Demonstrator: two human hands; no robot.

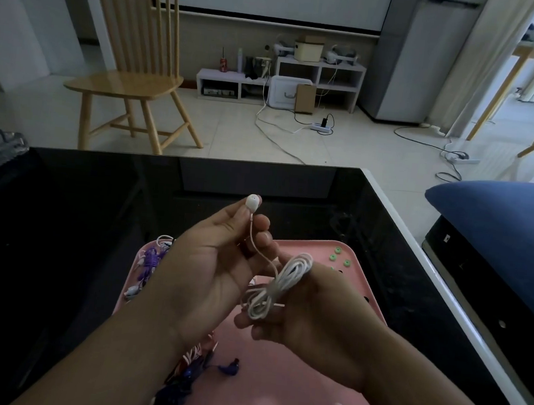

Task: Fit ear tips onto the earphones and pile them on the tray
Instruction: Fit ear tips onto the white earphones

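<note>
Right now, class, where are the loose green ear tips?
In the head view, the green tips lie at the far right corner of the pink tray, just beyond the right hand holding the white coiled cable.

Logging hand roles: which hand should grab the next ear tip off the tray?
Probably the right. The left hand pinches the white earbud upright, ready for fitting. The right hand holds only the coiled cable and sits nearer the green ear tips at the pink tray's far right corner.
</note>
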